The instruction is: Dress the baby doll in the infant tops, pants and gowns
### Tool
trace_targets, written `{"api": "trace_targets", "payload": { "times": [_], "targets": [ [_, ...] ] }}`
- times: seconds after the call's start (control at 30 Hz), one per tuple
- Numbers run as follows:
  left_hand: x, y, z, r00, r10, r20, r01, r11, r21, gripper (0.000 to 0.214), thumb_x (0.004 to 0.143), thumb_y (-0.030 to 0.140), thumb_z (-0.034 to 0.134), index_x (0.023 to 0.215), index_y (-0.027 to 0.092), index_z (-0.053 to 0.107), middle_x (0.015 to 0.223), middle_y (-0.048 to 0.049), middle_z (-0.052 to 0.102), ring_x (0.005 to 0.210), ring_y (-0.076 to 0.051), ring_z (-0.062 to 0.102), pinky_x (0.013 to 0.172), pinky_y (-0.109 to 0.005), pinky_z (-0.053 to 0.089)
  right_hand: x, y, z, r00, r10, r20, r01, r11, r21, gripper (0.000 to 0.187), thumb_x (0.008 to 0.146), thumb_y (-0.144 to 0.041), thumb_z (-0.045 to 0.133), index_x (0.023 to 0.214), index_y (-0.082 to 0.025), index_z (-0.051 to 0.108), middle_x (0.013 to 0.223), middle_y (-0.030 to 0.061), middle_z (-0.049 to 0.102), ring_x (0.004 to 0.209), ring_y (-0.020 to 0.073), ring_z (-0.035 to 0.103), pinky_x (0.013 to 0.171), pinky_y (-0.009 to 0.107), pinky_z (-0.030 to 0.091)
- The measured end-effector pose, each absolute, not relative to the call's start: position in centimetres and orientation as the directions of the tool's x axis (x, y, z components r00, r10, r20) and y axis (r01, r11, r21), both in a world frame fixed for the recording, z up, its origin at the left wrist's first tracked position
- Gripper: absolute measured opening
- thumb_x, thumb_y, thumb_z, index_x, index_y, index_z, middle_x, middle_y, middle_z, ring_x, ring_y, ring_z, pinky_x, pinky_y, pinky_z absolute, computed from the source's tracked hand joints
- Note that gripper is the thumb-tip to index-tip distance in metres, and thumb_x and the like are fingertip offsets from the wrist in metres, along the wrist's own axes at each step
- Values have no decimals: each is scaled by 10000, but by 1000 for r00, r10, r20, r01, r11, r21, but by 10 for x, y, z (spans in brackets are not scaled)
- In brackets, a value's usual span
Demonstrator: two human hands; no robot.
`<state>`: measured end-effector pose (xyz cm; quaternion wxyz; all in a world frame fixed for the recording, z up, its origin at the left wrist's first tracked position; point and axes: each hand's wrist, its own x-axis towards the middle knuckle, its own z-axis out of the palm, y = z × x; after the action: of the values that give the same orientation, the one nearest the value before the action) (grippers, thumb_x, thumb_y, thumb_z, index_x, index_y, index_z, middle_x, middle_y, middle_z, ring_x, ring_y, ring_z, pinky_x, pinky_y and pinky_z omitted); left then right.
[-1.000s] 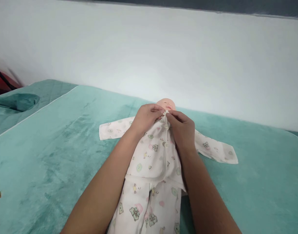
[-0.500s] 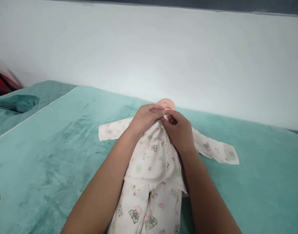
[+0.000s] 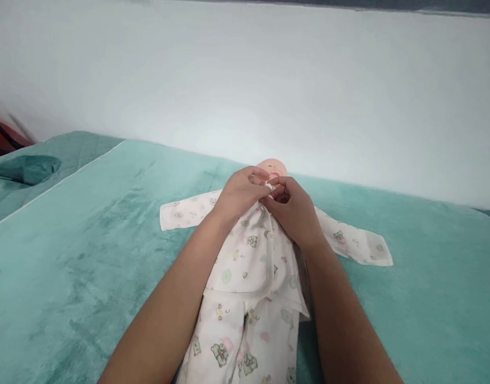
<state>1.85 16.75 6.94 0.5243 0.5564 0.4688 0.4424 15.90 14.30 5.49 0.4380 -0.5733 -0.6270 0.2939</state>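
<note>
Just below the doll's head (image 3: pixel 271 166), a white jacket (image 3: pixel 237 274) covers the chest and belly, printed with small green bears, pale green button shapes, pink patches and little yellow figures. Smooth white binding runs down its front edge and curves round into the hem; a button (image 3: pixel 269 234) shows partway down that edge. Its sleeves spread out below and to either side of the head, lying fairly flat. The left hand (image 3: pixel 247 188) and right hand (image 3: pixel 290 207) meet at the neckline, right under the head, fingertips drawn closely together on a bit of white cloth; exactly which layers they pinch is hidden. Farther below the head, matching trousers (image 3: pixel 265 341) lie on the teal cover (image 3: pixel 437 298).
</note>
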Motion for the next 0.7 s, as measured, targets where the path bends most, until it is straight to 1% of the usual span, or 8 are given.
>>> {"api": "trace_targets", "payload": {
  "times": [0.13, 0.23, 0.3, 0.4, 0.47, 0.6, 0.7],
  "targets": [
    [18, 168, 70, 155, 988, -13, 11, 12, 1000, 398, 611, 103, 612, 993, 213, 641, 786, 0, 604, 649, -108, 541, 601, -232, 420, 161, 146, 51, 11, 976, 219, 296, 206, -933, 315, 729, -269, 668, 1030, -235, 581, 808, -38, 559, 684, 113, 501, 659, 267, 412],
    [17, 169, 68, 163, 987, -11, -55, 20, 998, 395, 613, 98, 626, 991, 213, 627, 835, -8, 631, 660, -110, 561, 618, -240, 435, 162, 149, 48, 12, 974, 226, 164, 221, -961, 287, 738, -266, 668, 1008, -234, 576, 840, -32, 545, 684, 107, 492, 652, 260, 413],
    [17, 169, 67, 182, 983, -7, -116, 28, 993, 387, 625, 104, 641, 996, 211, 617, 867, -18, 644, 679, -118, 581, 630, -247, 448, 162, 151, 46, 32, 975, 219, 112, 214, -970, 256, 754, -277, 657, 995, -237, 579, 818, -35, 542, 666, 106, 484, 629, 256, 405],
    [16, 170, 66, 210, 978, -1, -196, 43, 980, 373, 638, 107, 654, 994, 202, 599, 861, -23, 643, 695, -125, 597, 647, -255, 464, 161, 152, 45, 71, 972, 225, 116, 216, -970, 221, 764, -286, 653, 971, -237, 593, 786, -39, 551, 667, 110, 488, 631, 256, 401],
    [16, 170, 66, 216, 976, 12, -209, 35, 977, 352, 643, 103, 650, 977, 197, 595, 852, -18, 635, 702, -123, 598, 659, -254, 468, 160, 151, 45, 85, 969, 231, 141, 218, -966, 202, 768, -296, 653, 955, -236, 608, 795, -35, 573, 687, 115, 504, 654, 260, 406],
    [16, 169, 67, 219, 974, 49, -136, -19, 990, 274, 687, 159, 652, 953, 203, 604, 803, 2, 600, 718, -119, 586, 673, -247, 466, 159, 149, 48, 99, 976, 194, 160, 177, -971, 184, 769, -315, 654, 929, -227, 641, 830, -21, 620, 724, 125, 532, 682, 267, 410],
    [17, 168, 66, 229, 972, 59, -66, -45, 997, 243, 731, 224, 645, 971, 210, 607, 827, -5, 616, 732, -130, 592, 679, -258, 473, 159, 148, 50, 113, 982, 150, 135, 135, -982, 189, 757, -317, 666, 919, -220, 655, 838, -14, 639, 733, 130, 547, 684, 270, 414]
  ]
}}
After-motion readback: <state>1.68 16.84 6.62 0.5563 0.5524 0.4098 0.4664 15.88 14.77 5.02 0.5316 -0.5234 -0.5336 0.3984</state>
